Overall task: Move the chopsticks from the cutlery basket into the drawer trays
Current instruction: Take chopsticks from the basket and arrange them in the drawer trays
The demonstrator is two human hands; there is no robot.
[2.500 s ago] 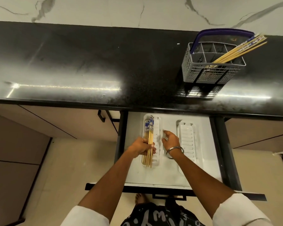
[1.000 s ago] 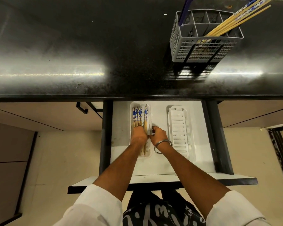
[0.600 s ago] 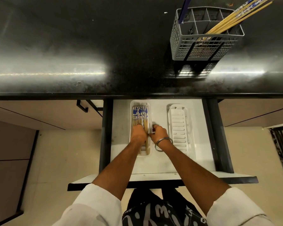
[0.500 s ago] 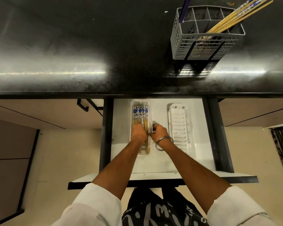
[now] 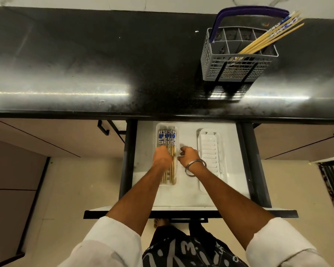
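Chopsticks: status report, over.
Left hand curled on chopsticks in left tray; right hand curled beside the tray, grip unclear. More chopsticks in cutlery basket. Right tray bare.

Single head-worn wide-angle view, aimed steeply downward over the open drawer (image 5: 191, 195) and black countertop (image 5: 85, 64); edges appear distorted.

Right hand (image 5: 188, 153) off left tray (image 5: 177, 132)
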